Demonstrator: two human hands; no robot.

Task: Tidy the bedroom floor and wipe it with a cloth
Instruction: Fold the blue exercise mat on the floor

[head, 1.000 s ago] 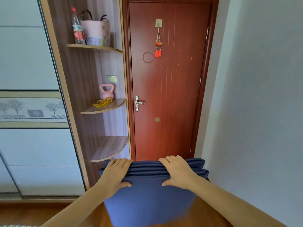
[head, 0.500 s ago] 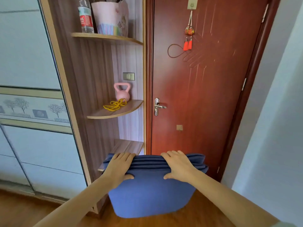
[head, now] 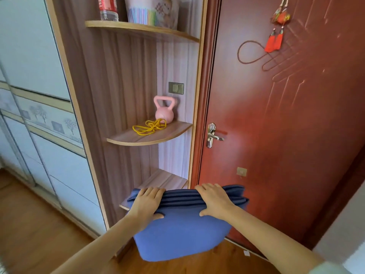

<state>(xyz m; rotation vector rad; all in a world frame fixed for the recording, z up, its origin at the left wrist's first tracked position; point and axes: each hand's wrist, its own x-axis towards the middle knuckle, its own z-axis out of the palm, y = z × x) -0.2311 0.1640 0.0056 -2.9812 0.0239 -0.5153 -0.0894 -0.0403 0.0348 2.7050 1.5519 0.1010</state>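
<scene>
A folded blue mat point(head: 181, 234) hangs upright in front of me, held by its top folded edge. My left hand point(head: 147, 204) grips the left end of that edge, fingers over the top and thumb in front. My right hand point(head: 214, 202) grips the right end the same way. The mat is off the wooden floor point(head: 35, 230), in front of the lowest corner shelf point(head: 164, 180) and the foot of the red door point(head: 286, 135).
Wooden corner shelves stand beside the door; the middle shelf point(head: 150, 135) holds a pink kettlebell point(head: 164, 110) and a yellow rope point(head: 149, 126). The top shelf carries a bottle point(head: 107, 7) and a bag point(head: 152, 10). A pale sliding wardrobe point(head: 39, 115) fills the left. A white wall point(head: 343, 244) is at right.
The view has come closer to the shelves and door and turned slightly left. Both hands keep the same grip on the mat, which now hangs nearer the lowest shelf.
</scene>
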